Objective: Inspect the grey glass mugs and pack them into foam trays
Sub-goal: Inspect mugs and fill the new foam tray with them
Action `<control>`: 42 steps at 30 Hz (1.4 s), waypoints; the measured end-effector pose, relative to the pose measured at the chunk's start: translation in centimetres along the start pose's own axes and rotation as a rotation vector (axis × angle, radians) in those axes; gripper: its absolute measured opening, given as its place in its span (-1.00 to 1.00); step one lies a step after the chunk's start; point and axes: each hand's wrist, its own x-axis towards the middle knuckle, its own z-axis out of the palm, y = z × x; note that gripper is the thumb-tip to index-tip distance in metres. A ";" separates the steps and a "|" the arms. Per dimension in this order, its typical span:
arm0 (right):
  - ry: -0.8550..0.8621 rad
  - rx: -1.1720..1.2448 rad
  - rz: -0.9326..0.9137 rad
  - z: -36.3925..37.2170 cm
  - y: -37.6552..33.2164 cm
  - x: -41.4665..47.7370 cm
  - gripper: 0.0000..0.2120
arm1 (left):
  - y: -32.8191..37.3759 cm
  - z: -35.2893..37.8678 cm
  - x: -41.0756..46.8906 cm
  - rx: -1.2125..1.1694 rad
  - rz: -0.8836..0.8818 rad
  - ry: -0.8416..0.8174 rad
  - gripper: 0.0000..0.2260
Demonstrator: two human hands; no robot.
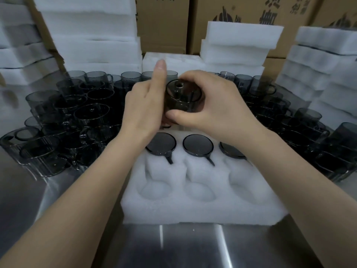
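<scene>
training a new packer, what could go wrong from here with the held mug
The grey glass mug is gripped mostly by the right hand; the left hand only lies flat against it. A slip might drop it onto the packed grey mugs in the white foam tray.
On both sides stand loose grey mugs; a forearm sweep could knock them.

I see my right hand (208,105) gripping a grey mug (182,97) above the foam tray (202,207), thumb on its near side, fingers curled over the far side. My left hand (146,105) lies straight-fingered against the mug's left side. Three packed mugs (198,145) fill one row of pockets, and the nearest row shows bare foam. Loose mugs (87,113) crowd both sides.
</scene>
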 end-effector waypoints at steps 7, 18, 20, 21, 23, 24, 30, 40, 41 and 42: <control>-0.470 0.436 0.094 -2.0 -3.8 -2.2 -0.54 | -1.5 -1.4 0.9 -0.159 -0.159 -0.139 -0.56; -0.441 -0.054 -0.085 3.0 -5.1 -5.7 -0.42 | -2.2 -1.7 0.7 0.191 -0.048 -0.601 -0.98; -0.468 -0.187 -0.125 3.4 -5.0 -5.8 -0.44 | -2.2 -1.8 0.9 0.219 -0.022 -0.610 -0.98; -0.473 -0.240 -0.142 3.3 -5.0 -5.8 -0.46 | -2.2 -1.9 0.9 0.226 -0.010 -0.608 -0.97; -0.455 -0.289 -0.167 2.9 -5.3 -6.0 -0.55 | -2.3 -1.8 0.9 0.236 0.009 -0.605 -0.97; -0.464 -0.307 -0.168 2.6 -5.4 -6.2 -0.56 | -2.3 -1.8 0.9 0.241 0.017 -0.605 -0.96; -0.585 -0.403 -0.158 2.9 -5.4 -8.1 -0.18 | -2.4 -1.8 1.2 0.257 0.011 -0.601 -0.95; -0.315 0.143 0.098 -0.9 -1.9 0.3 -0.62 | -2.6 -1.8 1.2 0.271 0.046 -0.599 -0.77; -0.237 0.120 0.133 -1.1 -0.4 2.1 -0.69 | -2.6 -1.9 1.1 0.273 0.040 -0.599 -0.82; -0.223 0.032 0.152 -0.7 1.2 3.9 -0.76 | -2.7 -1.8 1.1 0.275 0.037 -0.607 -0.88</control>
